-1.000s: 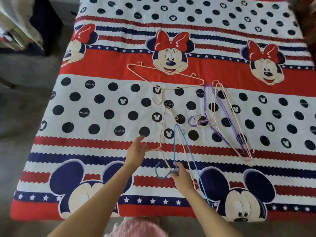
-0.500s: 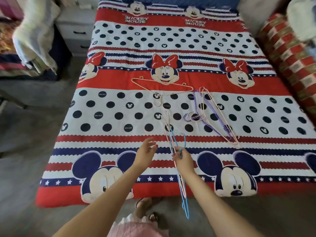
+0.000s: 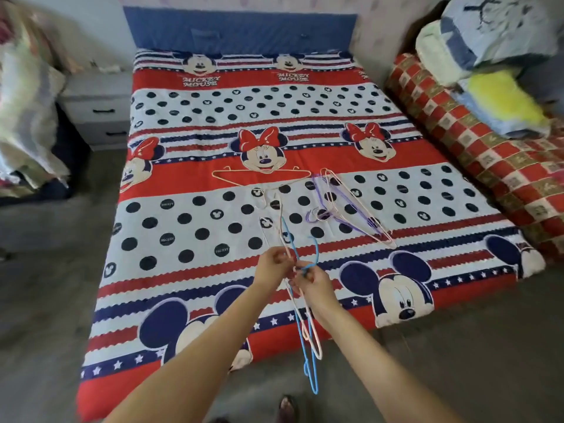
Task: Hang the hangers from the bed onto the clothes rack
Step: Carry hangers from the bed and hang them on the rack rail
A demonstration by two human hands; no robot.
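Two hangers (image 3: 306, 337) dangle, pinched between both hands' fingers (image 3: 300, 274).

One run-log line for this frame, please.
stage: pickup | right hand: holds blue hanger, pink hanger | left hand: at hooks | loose hangers on bed

Two hangers are held above the bed's (image 3: 195, 264) near edge: one blue hanger (image 3: 308, 355) and one pale pink hanger (image 3: 316, 343). One pink hanger (image 3: 259, 175) is seen lying mid-bed. A tangled pile of purple and pink hangers (image 3: 345, 209) is seen beside it; its exact count cannot be told. Two hands are counted: left hand (image 3: 271, 265), right hand (image 3: 314, 283).
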